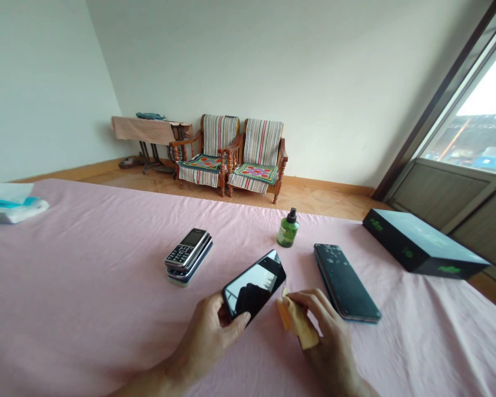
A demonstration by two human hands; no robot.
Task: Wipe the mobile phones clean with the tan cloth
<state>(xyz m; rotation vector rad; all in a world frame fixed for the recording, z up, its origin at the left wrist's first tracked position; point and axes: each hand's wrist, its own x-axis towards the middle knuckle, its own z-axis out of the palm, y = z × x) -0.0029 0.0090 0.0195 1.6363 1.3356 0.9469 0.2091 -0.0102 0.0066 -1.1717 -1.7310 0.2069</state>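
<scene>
My left hand (215,328) grips a black smartphone (257,286) by its lower end, tilted above the pink cloth, its glossy screen reflecting a dark shape and bright light. In my right hand (326,325) a yellow cloth (300,322) is pinched and bunched, close to the phone's right edge but apart from it. Beside that hand lies a stack of smartphones (347,284), the top one with whitish spots on its dark screen. To the left, a silver keypad phone (188,248) tops another pile of phones. Behind stands a green spray bottle (287,230) with a black top.
The pink-covered table (107,309) spans the foreground. A black box with green lettering (421,245) sits at right, and a tissue pack (14,204) at far left. Beyond are two wooden chairs (257,149) and a cloth-covered sewing table (143,129).
</scene>
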